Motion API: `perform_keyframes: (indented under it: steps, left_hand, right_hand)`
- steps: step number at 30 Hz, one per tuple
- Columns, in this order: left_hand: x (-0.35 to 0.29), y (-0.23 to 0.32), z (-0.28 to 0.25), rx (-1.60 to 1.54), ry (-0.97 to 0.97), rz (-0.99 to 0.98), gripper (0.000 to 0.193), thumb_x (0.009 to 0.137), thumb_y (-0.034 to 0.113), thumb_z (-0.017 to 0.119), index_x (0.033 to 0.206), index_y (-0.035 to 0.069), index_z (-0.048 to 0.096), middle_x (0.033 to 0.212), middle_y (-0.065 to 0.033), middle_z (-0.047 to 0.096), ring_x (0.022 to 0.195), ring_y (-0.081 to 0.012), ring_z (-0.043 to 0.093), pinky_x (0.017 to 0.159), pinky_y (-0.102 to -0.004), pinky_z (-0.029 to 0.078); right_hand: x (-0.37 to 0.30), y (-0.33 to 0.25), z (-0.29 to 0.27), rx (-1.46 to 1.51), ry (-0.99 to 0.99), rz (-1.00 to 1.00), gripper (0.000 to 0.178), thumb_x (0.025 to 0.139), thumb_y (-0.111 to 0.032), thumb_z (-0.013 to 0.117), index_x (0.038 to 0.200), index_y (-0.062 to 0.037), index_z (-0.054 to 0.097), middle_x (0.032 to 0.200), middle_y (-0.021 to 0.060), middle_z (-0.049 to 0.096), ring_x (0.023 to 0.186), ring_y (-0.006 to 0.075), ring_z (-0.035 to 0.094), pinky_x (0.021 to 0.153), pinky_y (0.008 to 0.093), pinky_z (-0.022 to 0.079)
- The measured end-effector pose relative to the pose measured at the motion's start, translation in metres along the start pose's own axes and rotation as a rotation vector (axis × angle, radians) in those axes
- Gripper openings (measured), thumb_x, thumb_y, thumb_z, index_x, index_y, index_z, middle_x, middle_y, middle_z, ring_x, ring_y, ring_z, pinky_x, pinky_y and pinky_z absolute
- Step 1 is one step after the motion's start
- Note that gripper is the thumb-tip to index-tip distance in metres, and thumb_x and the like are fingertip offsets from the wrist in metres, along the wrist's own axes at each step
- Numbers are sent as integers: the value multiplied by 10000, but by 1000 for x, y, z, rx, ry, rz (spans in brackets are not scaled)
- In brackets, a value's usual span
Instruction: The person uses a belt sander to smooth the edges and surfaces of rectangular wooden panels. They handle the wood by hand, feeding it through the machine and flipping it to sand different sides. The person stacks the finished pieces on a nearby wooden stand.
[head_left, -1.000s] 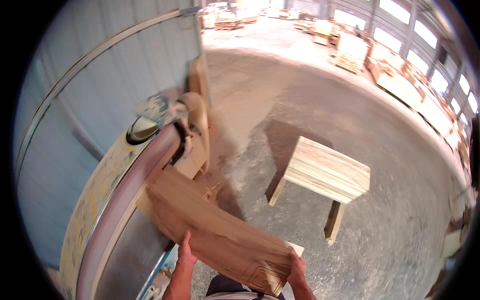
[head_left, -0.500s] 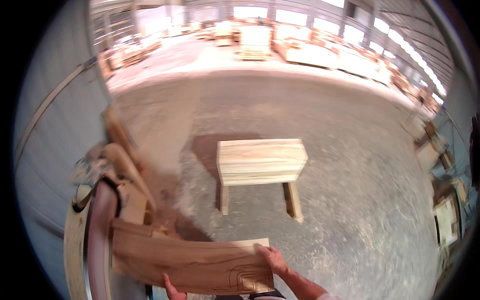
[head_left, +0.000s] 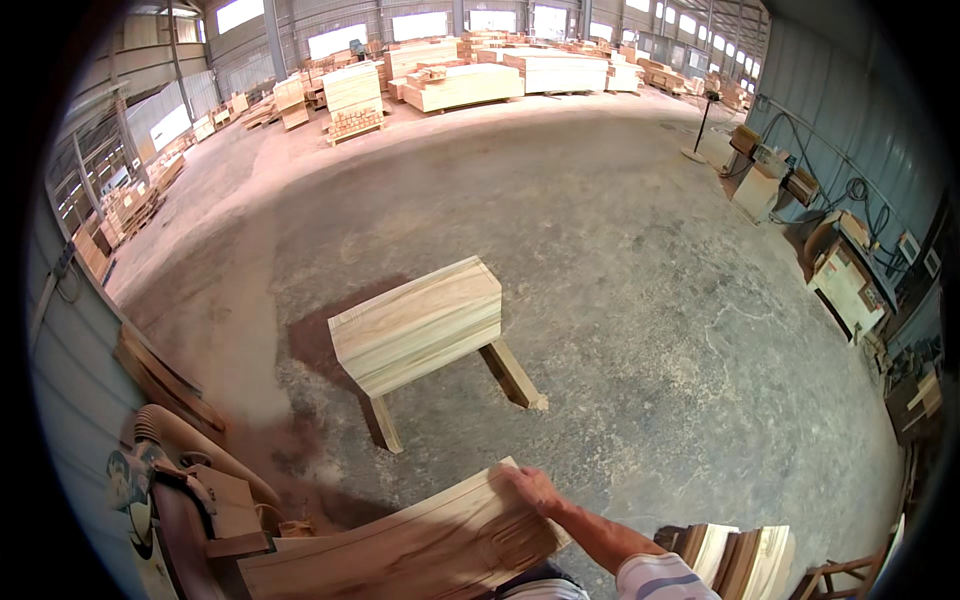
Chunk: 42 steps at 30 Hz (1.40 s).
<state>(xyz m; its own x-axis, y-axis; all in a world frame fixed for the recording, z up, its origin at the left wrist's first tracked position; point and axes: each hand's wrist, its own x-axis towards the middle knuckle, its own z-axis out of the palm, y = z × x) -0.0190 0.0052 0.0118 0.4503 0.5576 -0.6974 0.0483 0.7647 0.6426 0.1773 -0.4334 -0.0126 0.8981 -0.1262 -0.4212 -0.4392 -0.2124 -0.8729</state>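
A wide wooden board [head_left: 400, 545] with a carved outline near its right end slants across the bottom of the view. My right hand [head_left: 535, 489] is closed on its upper right corner, the forearm coming in from the lower right. My left hand does not show. The board's left end lies close beside a machine with a brown belt [head_left: 185, 530], which looks like a belt sander; whether they touch I cannot tell.
Ahead, a stack of pale boards [head_left: 420, 325] rests on two wooden bearers [head_left: 515, 375]. More timber pieces [head_left: 735, 555] lie at lower right. A ribbed hose [head_left: 200, 435] runs by the machine. Equipment [head_left: 850, 270] lines the right wall; timber piles [head_left: 460, 85] stand far back.
The view has swung to the right, so the stack sits further left and tilted. The board now slants up to the right, and my left hand has gone out of view.
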Motion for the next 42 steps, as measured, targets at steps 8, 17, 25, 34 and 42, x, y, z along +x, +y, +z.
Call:
perform_keyframes:
  steps: [8,17,25,34,42]
  left_hand:
    - [-82,52,102,-21,-173,269,774,734,483,696,1331,83,410,1330,-142,446,1207,-324,412,1007,-496,359]
    - [-106,81,166,153,-416,725,607,782,301,678,1273,24,452,1225,-118,517,1098,-269,505,922,-426,428]
    - [-159,54,215,923,-505,994,295,674,120,743,896,-40,635,859,-85,671,763,-158,628,702,-300,498]
    - [-115,44,151,950,-620,625,357,707,140,774,1003,-16,648,893,-48,676,791,-86,606,680,-268,510]
    - [-80,33,104,933,-708,484,325,747,107,742,1050,41,644,935,-11,662,846,-86,581,749,-255,490]
  right_hand:
    - [13,8,5,435,181,17,483,910,-436,497,929,20,658,847,16,606,825,97,510,747,252,427]
    - [43,29,54,-68,43,-298,527,915,-478,449,1015,22,582,935,101,636,869,254,602,793,342,458]
    - [-3,-144,47,837,-326,-205,606,941,-486,374,1237,36,464,1158,158,555,1039,264,536,930,386,405]
    - [-62,-197,73,768,-493,-254,769,871,-644,373,1270,12,417,1180,138,543,1102,251,493,980,385,325]
    - [-86,-188,88,535,-358,-122,399,906,-346,451,1076,-2,561,1064,120,605,979,206,558,902,352,401]
